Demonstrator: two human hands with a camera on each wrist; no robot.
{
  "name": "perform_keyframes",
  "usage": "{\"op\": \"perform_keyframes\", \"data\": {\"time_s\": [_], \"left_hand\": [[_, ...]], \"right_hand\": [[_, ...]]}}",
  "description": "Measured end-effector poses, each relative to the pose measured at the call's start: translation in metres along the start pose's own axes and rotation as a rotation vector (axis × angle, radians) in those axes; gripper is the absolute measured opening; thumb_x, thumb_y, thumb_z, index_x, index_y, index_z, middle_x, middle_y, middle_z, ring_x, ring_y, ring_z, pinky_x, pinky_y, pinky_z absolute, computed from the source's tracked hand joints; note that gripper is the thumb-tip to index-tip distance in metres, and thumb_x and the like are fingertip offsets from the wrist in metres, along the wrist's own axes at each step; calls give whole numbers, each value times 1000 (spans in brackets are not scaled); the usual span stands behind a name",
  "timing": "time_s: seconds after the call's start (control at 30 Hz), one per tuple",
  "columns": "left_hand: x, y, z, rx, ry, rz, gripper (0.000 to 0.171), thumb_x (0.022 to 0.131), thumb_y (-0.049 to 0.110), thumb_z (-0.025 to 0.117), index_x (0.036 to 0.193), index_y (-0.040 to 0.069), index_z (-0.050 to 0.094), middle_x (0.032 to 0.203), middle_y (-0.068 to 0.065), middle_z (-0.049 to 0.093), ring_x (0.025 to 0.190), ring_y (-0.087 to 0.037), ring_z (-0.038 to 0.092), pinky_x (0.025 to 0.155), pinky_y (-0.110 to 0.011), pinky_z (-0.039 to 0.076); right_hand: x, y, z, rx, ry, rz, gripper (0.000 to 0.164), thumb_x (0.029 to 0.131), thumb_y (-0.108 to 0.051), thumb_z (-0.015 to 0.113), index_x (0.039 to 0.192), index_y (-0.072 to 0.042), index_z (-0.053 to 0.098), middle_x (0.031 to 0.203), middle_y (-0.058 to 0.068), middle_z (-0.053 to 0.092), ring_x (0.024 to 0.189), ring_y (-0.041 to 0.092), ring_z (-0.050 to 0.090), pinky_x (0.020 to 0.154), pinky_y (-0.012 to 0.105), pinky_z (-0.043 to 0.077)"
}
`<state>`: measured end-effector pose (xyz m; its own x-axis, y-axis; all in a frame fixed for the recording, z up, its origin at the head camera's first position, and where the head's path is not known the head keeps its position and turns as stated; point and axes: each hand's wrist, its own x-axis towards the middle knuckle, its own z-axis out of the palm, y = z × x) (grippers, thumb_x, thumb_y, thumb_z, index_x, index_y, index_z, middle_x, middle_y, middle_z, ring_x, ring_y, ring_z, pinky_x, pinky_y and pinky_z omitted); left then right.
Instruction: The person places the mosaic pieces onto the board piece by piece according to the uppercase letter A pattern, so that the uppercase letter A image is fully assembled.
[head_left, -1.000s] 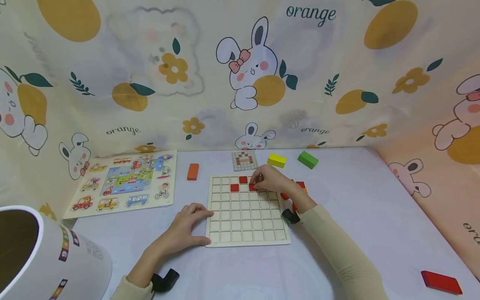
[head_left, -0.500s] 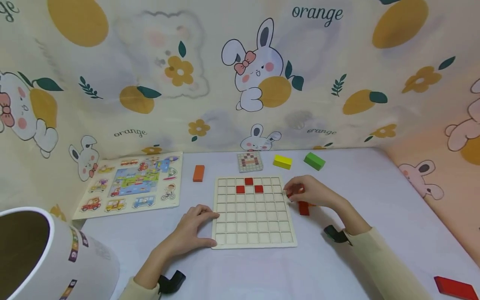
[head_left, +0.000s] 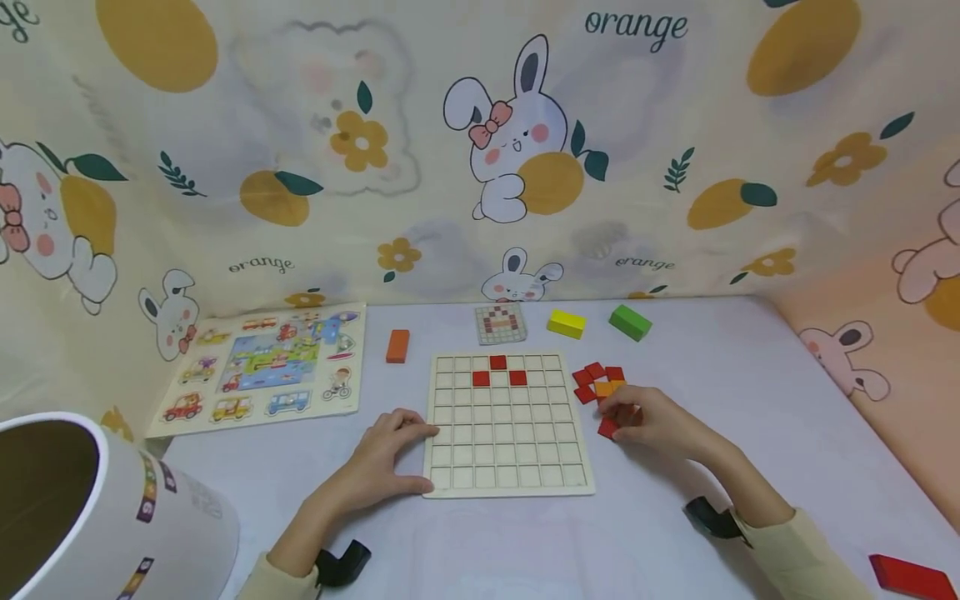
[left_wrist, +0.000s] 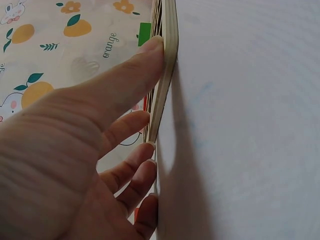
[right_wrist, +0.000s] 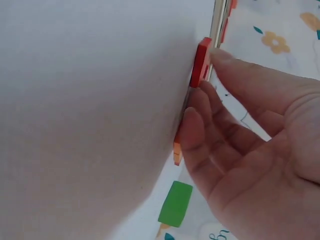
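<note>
A pale wooden grid board (head_left: 507,433) lies flat on the table with three red square tiles set near its top, one of them the red tile (head_left: 498,362) in the top row. My left hand (head_left: 382,462) rests at the board's left edge, thumb by the lower corner, fingers spread higher up. Right of the board is a loose cluster of red and orange tiles, including an orange tile (head_left: 603,389). Over that cluster, my right hand (head_left: 663,425) pinches a red tile (right_wrist: 201,62) lying on the table, thumb on one side and forefinger on the other.
Behind the board lie a small pattern card (head_left: 501,323), a yellow block (head_left: 566,324), a green block (head_left: 630,322) and an orange block (head_left: 397,346). A vehicle picture puzzle (head_left: 258,367) stands left. A white cylinder (head_left: 187,517) fills the front left; a red block (head_left: 911,577) lies front right.
My right hand has left a red tile on the board and moved right, then down over the loose tiles. My left hand stays at the board's edge. The view has turned slightly left.
</note>
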<state>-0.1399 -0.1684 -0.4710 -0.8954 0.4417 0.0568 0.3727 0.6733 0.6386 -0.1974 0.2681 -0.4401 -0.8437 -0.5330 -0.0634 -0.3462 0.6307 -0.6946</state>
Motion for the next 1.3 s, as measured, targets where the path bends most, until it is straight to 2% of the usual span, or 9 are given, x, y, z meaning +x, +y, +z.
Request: {"op": "perform_keyframes", "data": {"time_s": [0.33, 0.7, 0.9, 1.07, 1.3], "left_hand": [[0, 0, 0, -17, -1, 0, 72, 72, 41, 87, 135, 18, 62, 129, 4, 49, 116, -18, 41, 99, -49, 33], [0, 1, -1, -9, -4, -9, 71, 71, 40, 88, 134, 19, 63, 129, 3, 49, 116, -19, 41, 99, -49, 33], [1, 1, 0, -11, -3, -12, 71, 71, 41, 88, 134, 19, 63, 129, 4, 49, 116, -19, 41, 99, -49, 34], [1, 1, 1, -6, -5, -7, 72, 71, 42, 88, 134, 19, 63, 129, 4, 49, 116, -19, 41, 99, -49, 34], [1, 0, 0, -4, -6, -10, 72, 71, 43, 87, 135, 19, 63, 129, 4, 49, 116, -18, 41, 98, -49, 34]], "right_hand": [[-1, -1, 2, -18, -30, 16, 28, 81, -3, 79, 106, -6, 67, 89, 2, 58, 84, 21, 53, 69, 25, 49], [-1, -10, 7, -80, 7, 16, 29, 77, 0, 82, 96, -10, 64, 88, -1, 59, 83, 20, 54, 69, 25, 50], [6, -16, 8, -59, -23, -20, 21, 83, 2, 76, 95, -11, 66, 86, -4, 61, 82, 16, 55, 71, 24, 51], [32, -30, 10, 12, -45, -98, 19, 88, 4, 69, 104, -7, 69, 92, 1, 65, 84, 18, 57, 74, 26, 50], [102, -71, 32, 54, -142, -184, 18, 91, 3, 66, 107, -2, 70, 93, 4, 65, 80, 18, 54, 72, 27, 48]]}}
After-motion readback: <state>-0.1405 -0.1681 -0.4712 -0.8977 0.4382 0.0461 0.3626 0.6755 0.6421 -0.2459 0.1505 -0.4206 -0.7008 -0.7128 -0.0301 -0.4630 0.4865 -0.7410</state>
